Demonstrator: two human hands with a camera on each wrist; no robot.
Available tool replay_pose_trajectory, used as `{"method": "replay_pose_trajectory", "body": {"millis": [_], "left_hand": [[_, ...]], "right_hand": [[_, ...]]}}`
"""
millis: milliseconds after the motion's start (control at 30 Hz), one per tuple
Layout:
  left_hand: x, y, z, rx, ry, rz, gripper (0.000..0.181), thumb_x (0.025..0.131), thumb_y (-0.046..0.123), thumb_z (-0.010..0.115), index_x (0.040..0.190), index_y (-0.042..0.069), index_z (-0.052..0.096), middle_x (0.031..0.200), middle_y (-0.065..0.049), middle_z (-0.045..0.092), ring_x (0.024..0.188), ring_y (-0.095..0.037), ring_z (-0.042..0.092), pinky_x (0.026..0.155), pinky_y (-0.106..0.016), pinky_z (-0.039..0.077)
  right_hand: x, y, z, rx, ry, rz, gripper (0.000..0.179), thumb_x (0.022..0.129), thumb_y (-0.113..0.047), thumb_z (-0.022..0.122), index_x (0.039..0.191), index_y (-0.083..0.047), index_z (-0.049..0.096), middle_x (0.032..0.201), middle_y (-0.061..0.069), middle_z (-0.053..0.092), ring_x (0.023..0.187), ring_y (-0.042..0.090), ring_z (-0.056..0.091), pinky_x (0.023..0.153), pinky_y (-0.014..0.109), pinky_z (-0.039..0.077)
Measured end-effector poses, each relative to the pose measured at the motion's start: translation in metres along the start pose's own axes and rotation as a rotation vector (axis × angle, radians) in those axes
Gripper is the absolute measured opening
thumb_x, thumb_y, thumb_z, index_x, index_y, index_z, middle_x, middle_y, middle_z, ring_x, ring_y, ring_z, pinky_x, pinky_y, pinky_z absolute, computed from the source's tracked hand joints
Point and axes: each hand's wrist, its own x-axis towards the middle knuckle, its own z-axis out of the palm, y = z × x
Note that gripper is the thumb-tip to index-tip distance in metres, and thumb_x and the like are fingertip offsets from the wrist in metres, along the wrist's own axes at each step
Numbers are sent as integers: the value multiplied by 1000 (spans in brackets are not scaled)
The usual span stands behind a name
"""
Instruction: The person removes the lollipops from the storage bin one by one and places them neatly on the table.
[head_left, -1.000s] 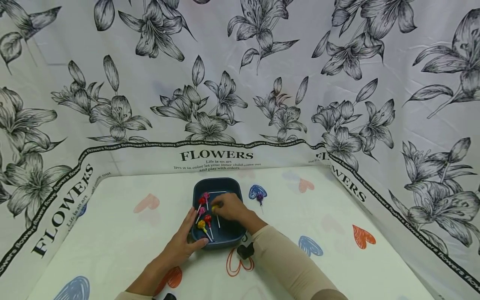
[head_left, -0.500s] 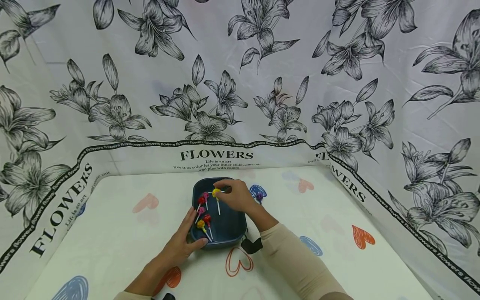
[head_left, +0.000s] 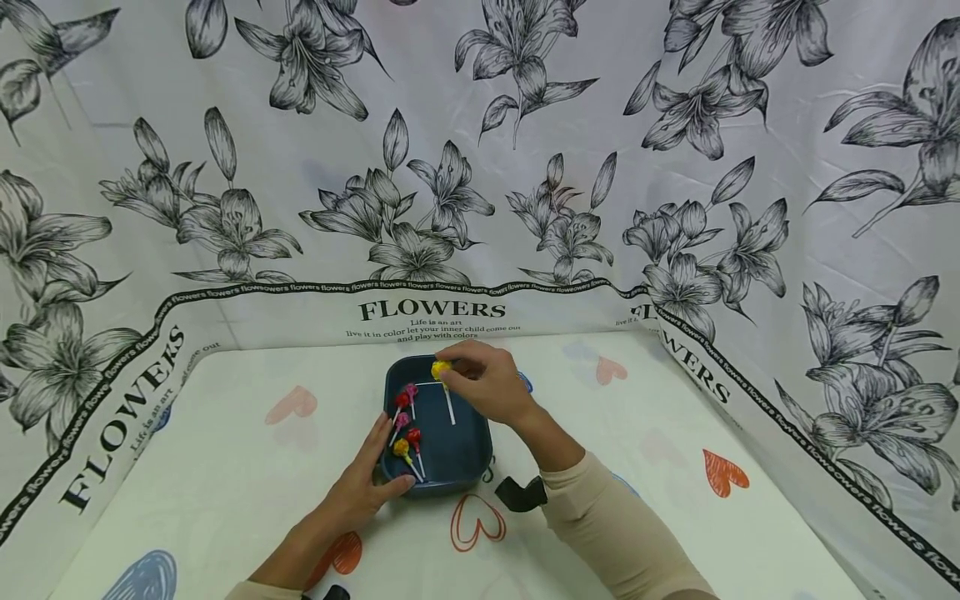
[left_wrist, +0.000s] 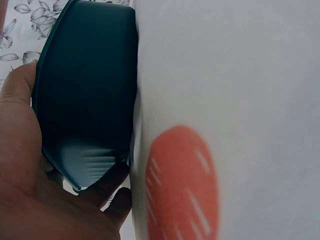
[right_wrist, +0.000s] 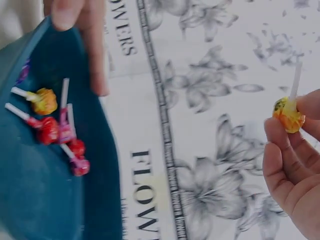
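Observation:
A yellow lollipop (head_left: 442,369) is pinched by my right hand (head_left: 487,379) above the back right part of a dark blue box (head_left: 467,475). In the right wrist view the right fingertips hold its wrapped head, and the white stick is free. Several lollipops lie along the left side inside the box, among them a yellow lollipop (head_left: 402,449), a red lollipop (head_left: 414,437) and a pink lollipop (head_left: 402,420). My left hand (head_left: 363,487) grips the box's near left corner, its thumb at the near rim and fingers along the left wall (left_wrist: 85,75).
The box stands on a white tablecloth (head_left: 247,475) printed with red and blue hearts. A floral curtain (head_left: 480,208) hangs behind and along both sides. A black strap (head_left: 521,494) is at my right wrist.
My right hand has lifted the yellow lollipop out from the box's floor and moved back and right with it. It now covers the purple lollipop's place on the table. The left hand stays put.

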Motion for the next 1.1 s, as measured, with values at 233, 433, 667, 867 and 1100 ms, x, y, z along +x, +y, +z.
{"method": "replay_pose_trajectory", "body": {"millis": [233, 433, 667, 867, 1100], "left_hand": [[0, -1, 0, -4, 3, 7, 95, 88, 37, 72, 157, 17, 9, 161, 0, -4, 145, -32, 1, 108, -59, 9], [-1, 0, 0, -7, 8, 18, 95, 88, 35, 72, 157, 15, 10, 161, -2, -3, 144, -32, 1, 108, -60, 9], [-2, 3, 0, -18, 14, 48, 93, 88, 35, 72, 156, 13, 13, 161, -4, 0, 144, -34, 1, 108, -59, 8], [-2, 2, -1, -11, 7, 26, 93, 88, 35, 72, 156, 13, 12, 161, -2, -2, 144, -33, 1, 108, -59, 8], [-1, 1, 0, 2, 1, -2, 95, 87, 36, 72, 157, 16, 10, 161, 1, -4, 145, -31, 1, 109, -58, 8]], "right_hand": [[-5, -44, -18, 12, 31, -126, 24, 83, 17, 62, 107, 15, 64, 104, 26, 61, 83, 30, 61, 74, 41, 54], [-11, -32, -33, 70, 53, -262, 29, 83, 16, 63, 111, 11, 65, 110, 21, 62, 88, 27, 60, 73, 37, 54], [-21, -45, -50, 85, 77, -338, 28, 84, 16, 63, 112, 12, 64, 109, 23, 61, 88, 28, 59, 68, 32, 53], [-28, -51, -62, 94, 143, -359, 23, 90, 3, 64, 110, 13, 63, 109, 23, 59, 88, 27, 59, 73, 30, 53], [-32, -51, -77, 84, 215, -405, 23, 89, 5, 63, 108, 17, 61, 105, 31, 56, 89, 26, 61, 78, 31, 53]]}}
